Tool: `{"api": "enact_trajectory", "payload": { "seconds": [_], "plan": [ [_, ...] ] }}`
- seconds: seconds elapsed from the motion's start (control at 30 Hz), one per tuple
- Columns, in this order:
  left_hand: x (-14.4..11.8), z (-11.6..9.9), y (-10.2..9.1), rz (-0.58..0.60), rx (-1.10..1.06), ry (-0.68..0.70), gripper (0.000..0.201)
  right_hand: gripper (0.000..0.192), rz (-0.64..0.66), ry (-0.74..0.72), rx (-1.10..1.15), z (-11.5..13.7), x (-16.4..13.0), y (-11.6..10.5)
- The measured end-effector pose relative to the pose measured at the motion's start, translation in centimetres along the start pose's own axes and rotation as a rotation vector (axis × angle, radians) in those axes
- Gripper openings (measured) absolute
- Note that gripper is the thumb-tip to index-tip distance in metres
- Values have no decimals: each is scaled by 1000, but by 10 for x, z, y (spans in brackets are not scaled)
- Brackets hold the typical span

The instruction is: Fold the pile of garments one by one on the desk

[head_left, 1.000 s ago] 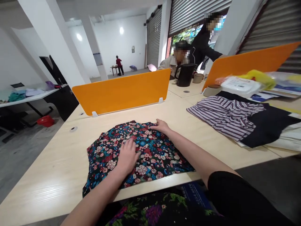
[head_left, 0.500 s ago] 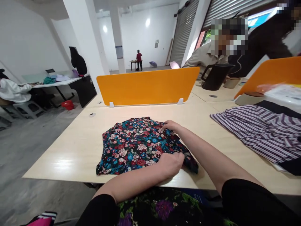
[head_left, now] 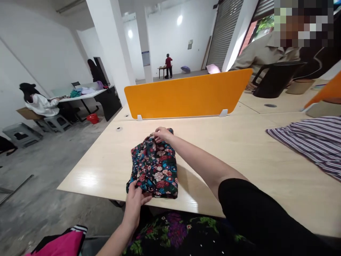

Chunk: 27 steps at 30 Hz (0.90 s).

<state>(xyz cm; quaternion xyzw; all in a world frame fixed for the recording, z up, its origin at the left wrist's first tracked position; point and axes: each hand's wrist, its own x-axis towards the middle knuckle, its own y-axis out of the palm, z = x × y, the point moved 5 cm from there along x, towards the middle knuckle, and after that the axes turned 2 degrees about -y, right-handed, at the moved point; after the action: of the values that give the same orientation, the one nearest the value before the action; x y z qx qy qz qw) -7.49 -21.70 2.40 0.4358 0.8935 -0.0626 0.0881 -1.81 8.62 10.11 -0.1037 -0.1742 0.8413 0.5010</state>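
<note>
A dark garment with a multicoloured floral print lies folded in a narrow bundle on the pale wooden table, its left side layered over and rumpled. At its far edge my right hand pinches the cloth, fingers curled on the upper fold. My left hand rests at the near left corner, its fingers apart and touching the fabric's lower edge. Part of that hand's fingertips is hard to make out against the print.
An orange divider stands across the table behind the garment. Striped cloth lies at the right. A dark pitcher and a cup stand beyond, near a seated person. Pink cloth sits low at the left.
The garment, spread wide before, is now folded over to about half its width. My right hand has moved left along the far edge; my left hand has moved left to the near corner.
</note>
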Motion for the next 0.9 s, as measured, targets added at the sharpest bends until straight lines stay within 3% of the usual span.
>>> {"api": "enact_trajectory", "payload": {
  "seconds": [0.07, 0.17, 0.27, 0.33, 0.37, 0.43, 0.53, 0.6, 0.7, 0.83, 0.9],
  "plan": [
    [-4, 7, -28, -84, 38, 2, 48, 27, -32, -76, -138, -4, -8, 13],
    [-14, -9, -50, -240, 400, 353, 37, 41, 38, -391, -429, -14, -34, 28],
    [-22, -25, -22, -112, 878, 819, 30, 57, 297, -641, -740, -33, -64, 52],
    [-20, -24, 2, 57, 1139, 1020, 33, 57, 407, -642, -828, -45, -75, 62],
    [-16, -21, 8, 95, 1244, 1050, 33, 55, 425, -622, -842, -49, -78, 65],
    [-3, -18, 2, -1, 1377, 980, 30, 57, 409, -578, -828, -51, -78, 66],
    [9, -19, -35, -305, 1391, 755, 34, 61, 340, -543, -737, -49, -75, 60],
    [4, -20, -56, -410, 1318, 704, 37, 60, 262, -518, -667, -47, -73, 52],
    [-14, -19, -62, -410, 1234, 744, 33, 56, 165, -502, -665, -48, -72, 40],
    [-30, -7, -44, -247, 1245, 738, 28, 70, 351, -511, -796, -60, -91, 36],
    [-32, -1, -37, -214, 1236, 727, 28, 75, 374, -467, -828, -68, -110, 29]
  ]
}}
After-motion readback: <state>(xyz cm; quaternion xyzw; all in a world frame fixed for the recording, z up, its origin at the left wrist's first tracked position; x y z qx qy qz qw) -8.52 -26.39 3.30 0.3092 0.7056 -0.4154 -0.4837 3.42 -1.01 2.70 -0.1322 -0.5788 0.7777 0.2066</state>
